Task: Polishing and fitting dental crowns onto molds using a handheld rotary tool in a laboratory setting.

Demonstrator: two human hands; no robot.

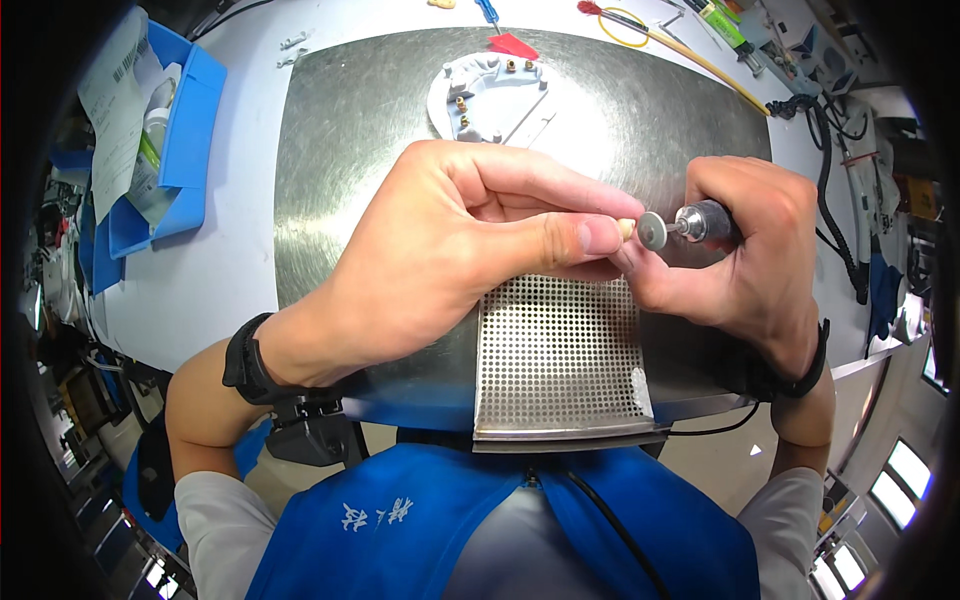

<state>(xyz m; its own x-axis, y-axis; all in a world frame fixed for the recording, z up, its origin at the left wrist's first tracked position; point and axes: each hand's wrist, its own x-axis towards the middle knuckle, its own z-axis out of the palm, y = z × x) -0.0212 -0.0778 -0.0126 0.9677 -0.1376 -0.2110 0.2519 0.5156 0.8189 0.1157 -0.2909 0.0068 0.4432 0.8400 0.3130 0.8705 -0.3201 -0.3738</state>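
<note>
- While it spreads out on all sides beneath both hands, the white counter (pixel 243 265) carries the things around the grip.
- Directly under the two hands lies a brushed steel sheet (pixel 345 130), grey and shiny.
- Well to the left of the left grip stands an angular blue bin (pixel 197 150). It holds a printed white paper (pixel 113 120) that leans out over its side, with clear plastic packaging, a white-capped container (pixel 157 122) and something yellow-green behind the paper; the bottom of the bin is hidden.
- Below the left grip, on the near side, is a perforated metal grille (pixel 560 350) with rows of round holes and a white patch at its right edge.
- The left grip (pixel 450 240) has thumb and forefinger pressed together on the small cream piece.
- The right grip (pixel 765 230) is curled round a rotary handpiece (pixel 708 221), black with a silver nose, its thumb close against the left fingertips.
- Just beyond the left grip rests a pale model (pixel 490 95), rounded, with brass-coloured pins.
- Between the grips is the handpiece's thin grey disc (pixel 652 232), seen nearly face-on.
- Smallest is the cream piece (pixel 627 228), smooth, pale yellow and mostly covered by the left fingertips; it sits just beside the disc, whether touching I cannot tell.
</note>
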